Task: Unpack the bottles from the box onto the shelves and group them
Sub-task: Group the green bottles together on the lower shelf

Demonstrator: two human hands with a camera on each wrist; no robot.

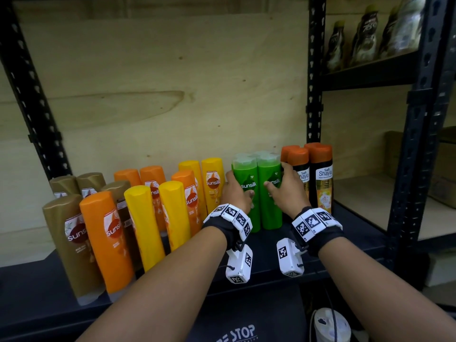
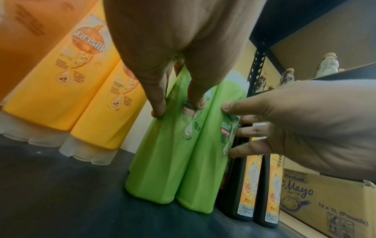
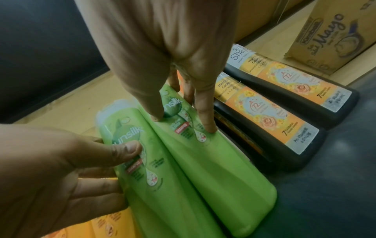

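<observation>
We see two upright green bottles (image 1: pixel 257 191) squeezed between our hands: left hand (image 1: pixel 234 191) gripping the left flank, right hand (image 1: pixel 288 191) the right

On the next rack to my right sits a Kimball Mayo carton (image 2: pixel 323 199), brown cardboard printed "12 x 1L (Pouch)", standing on a pale wooden shelf board (image 1: pixel 370 206). Above it, on a higher board, a row of dark-labelled drink bottles (image 1: pixel 365 35) stands upright. A plywood back panel (image 1: pixel 160 82) closes the rack behind. Low at my feet is a white plastic jug (image 1: pixel 332 325), beside dark fabric printed "STOP" (image 1: pixel 238 333).
</observation>
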